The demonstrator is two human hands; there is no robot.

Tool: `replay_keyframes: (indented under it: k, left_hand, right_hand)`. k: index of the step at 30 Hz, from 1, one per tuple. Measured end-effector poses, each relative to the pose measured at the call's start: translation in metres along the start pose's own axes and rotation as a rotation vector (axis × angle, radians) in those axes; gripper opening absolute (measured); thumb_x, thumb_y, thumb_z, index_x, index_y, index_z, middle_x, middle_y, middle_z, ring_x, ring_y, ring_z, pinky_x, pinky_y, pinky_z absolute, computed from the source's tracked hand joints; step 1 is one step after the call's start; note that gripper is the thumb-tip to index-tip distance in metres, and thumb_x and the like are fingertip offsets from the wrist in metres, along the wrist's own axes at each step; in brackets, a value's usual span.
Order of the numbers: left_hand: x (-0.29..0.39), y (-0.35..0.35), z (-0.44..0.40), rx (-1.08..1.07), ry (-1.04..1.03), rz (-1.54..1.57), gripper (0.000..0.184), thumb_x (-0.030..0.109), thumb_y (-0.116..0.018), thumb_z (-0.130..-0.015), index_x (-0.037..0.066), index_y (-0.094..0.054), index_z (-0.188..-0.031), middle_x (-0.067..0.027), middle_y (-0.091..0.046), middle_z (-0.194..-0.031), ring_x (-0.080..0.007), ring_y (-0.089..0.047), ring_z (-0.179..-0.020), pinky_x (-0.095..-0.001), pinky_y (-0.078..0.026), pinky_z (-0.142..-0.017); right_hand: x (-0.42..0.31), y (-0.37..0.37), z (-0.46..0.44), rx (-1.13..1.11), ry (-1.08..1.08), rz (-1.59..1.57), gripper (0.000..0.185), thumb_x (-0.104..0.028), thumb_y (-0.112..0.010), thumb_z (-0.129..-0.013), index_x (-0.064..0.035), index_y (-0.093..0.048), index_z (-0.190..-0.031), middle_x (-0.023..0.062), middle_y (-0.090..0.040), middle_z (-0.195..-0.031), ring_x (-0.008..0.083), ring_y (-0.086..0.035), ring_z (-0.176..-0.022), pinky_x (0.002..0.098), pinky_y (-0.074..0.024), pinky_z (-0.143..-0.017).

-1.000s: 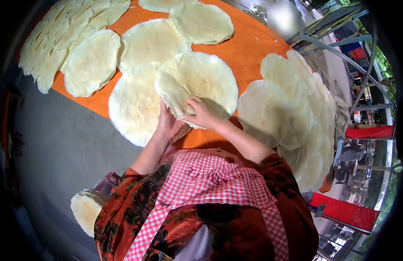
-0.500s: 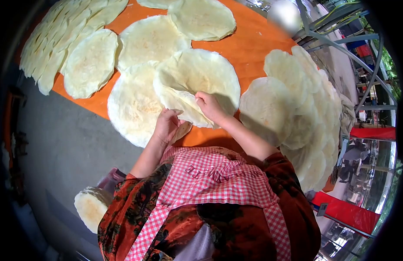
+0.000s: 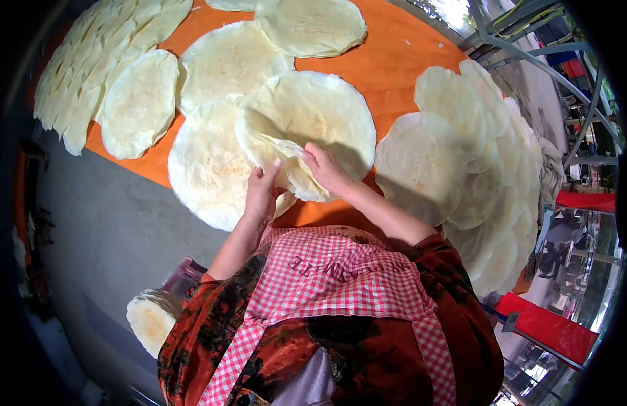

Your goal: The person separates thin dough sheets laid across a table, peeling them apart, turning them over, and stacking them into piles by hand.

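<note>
The fingers of the left hand (image 3: 261,193) and right hand (image 3: 326,170) grip the thin round sheet's (image 3: 317,101) folded near edge above the orange bench (image 3: 401,47).

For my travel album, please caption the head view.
Left hand and right hand hold the raised near edge of a thin, pale round sheet over an orange surface.

Right grip (image 3: 327,174) is pinching the folded near edge of the round sheet (image 3: 320,108), left grip (image 3: 261,195) is touching it too! Right of that sheet, overlapping discs (image 3: 470,166) are lying across the orange counter (image 3: 398,54).
</note>
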State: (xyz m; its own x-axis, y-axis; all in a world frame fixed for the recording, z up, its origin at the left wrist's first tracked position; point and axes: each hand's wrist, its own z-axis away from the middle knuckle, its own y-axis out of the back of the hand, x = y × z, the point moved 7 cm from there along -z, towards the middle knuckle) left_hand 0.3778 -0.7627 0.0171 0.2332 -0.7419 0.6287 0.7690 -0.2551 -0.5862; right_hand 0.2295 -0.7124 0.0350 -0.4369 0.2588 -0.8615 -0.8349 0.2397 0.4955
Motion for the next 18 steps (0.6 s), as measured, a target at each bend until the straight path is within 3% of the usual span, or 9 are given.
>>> replay_keyframes:
  k: [1, 4, 5, 8, 9, 12, 14, 16, 18]
  left_hand:
    - [0.000, -0.001, -0.001, 0.025, -0.057, -0.106, 0.034, 0.010, -0.062, -0.088, -0.003, -0.051, -0.118, -0.0138, -0.063, -0.106, -0.0242, -0.065, -0.090, -0.0372, -0.057, -0.073]
    - [0.001, 0.003, -0.002, 0.104, -0.136, -0.298, 0.026, 0.005, -0.064, -0.085, -0.004, -0.058, -0.109, -0.0119, -0.067, -0.095, -0.0198, -0.066, -0.079, -0.0310, -0.055, -0.066]
    - [-0.002, 0.011, -0.006, 0.109, -0.158, -0.332, 0.024, 0.004, -0.063, -0.085, -0.004, -0.058, -0.108, -0.0116, -0.067, -0.093, -0.0197, -0.066, -0.077, -0.0307, -0.055, -0.066]
    - [-0.003, 0.016, -0.009, 0.143, -0.185, -0.352, 0.021, 0.004, -0.063, -0.085, -0.004, -0.061, -0.104, -0.0106, -0.067, -0.089, -0.0184, -0.065, -0.075, -0.0294, -0.053, -0.063]
    - [-0.003, 0.018, -0.007, 0.161, -0.188, -0.346, 0.019, 0.004, -0.063, -0.084, -0.004, -0.062, -0.102, -0.0102, -0.068, -0.087, -0.0178, -0.065, -0.074, -0.0288, -0.052, -0.062]
    - [0.005, 0.048, -0.020, 0.250, -0.144, -0.283, 0.022, 0.004, -0.063, -0.083, -0.003, -0.061, -0.103, -0.0098, -0.067, -0.087, -0.0177, -0.064, -0.070, -0.0276, -0.051, -0.057]
    - [0.027, 0.066, -0.020, 0.346, -0.147, -0.211, 0.024, 0.005, -0.066, -0.079, -0.001, -0.061, -0.102, -0.0082, -0.066, -0.085, -0.0177, -0.062, -0.066, -0.0269, -0.048, -0.052]
    - [0.028, 0.115, -0.037, 0.368, -0.096, -0.234, 0.024, 0.005, -0.067, -0.077, 0.001, -0.060, -0.100, -0.0071, -0.064, -0.082, -0.0183, -0.061, -0.066, -0.0281, -0.046, -0.048]
    - [0.039, 0.126, -0.033, 0.376, -0.048, -0.229, 0.024, 0.005, -0.067, -0.076, 0.002, -0.059, -0.099, -0.0066, -0.063, -0.082, -0.0188, -0.062, -0.068, -0.0301, -0.046, -0.048]
  right_hand:
    - [-0.003, 0.000, 0.001, -0.021, -0.008, -0.011, 0.026, -0.026, -0.054, -0.093, -0.0015, -0.047, -0.089, 0.0208, -0.059, -0.081, 0.0400, -0.058, -0.077, 0.0475, -0.0437, -0.068]
    - [-0.019, -0.007, 0.004, -0.064, 0.151, 0.026, 0.022, -0.019, -0.061, -0.090, -0.0008, -0.048, -0.089, 0.0135, -0.057, -0.079, 0.0244, -0.057, -0.070, 0.0373, -0.0464, -0.066]
    - [-0.022, -0.008, 0.007, -0.048, 0.171, 0.022, 0.021, -0.019, -0.064, -0.086, -0.0029, -0.052, -0.092, 0.0101, -0.060, -0.080, 0.0242, -0.059, -0.072, 0.0363, -0.0483, -0.068]
    - [-0.037, -0.003, 0.011, -0.020, 0.274, 0.198, 0.021, -0.021, -0.067, -0.082, -0.0038, -0.057, -0.088, 0.0127, -0.062, -0.080, 0.0315, -0.063, -0.077, 0.0390, -0.0500, -0.069]
    - [-0.027, -0.005, 0.008, 0.004, 0.297, 0.224, 0.014, -0.017, -0.065, -0.081, -0.0036, -0.061, -0.084, 0.0121, -0.065, -0.081, 0.0253, -0.063, -0.074, 0.0370, -0.0496, -0.069]
    - [-0.001, 0.052, -0.020, 0.050, -0.013, -0.041, 0.010, -0.013, -0.062, -0.083, -0.0030, -0.063, -0.081, 0.0076, -0.066, -0.077, 0.0174, -0.062, -0.069, 0.0339, -0.0488, -0.065]
    - [0.024, 0.127, -0.042, 0.155, -0.104, -0.114, 0.010, -0.011, -0.059, -0.085, -0.0018, -0.064, -0.085, 0.0031, -0.065, -0.073, 0.0124, -0.059, -0.066, 0.0309, -0.0476, -0.062]
    - [0.072, 0.195, -0.053, 0.314, -0.195, -0.405, 0.012, -0.011, -0.058, -0.086, 0.0000, -0.063, -0.084, 0.0016, -0.063, -0.074, 0.0126, -0.059, -0.064, 0.0303, -0.0480, -0.061]
    - [0.117, 0.255, -0.054, 0.366, -0.296, -0.244, 0.013, -0.011, -0.059, -0.086, 0.0008, -0.063, -0.086, 0.0039, -0.064, -0.077, 0.0117, -0.060, -0.067, 0.0297, -0.0489, -0.063]
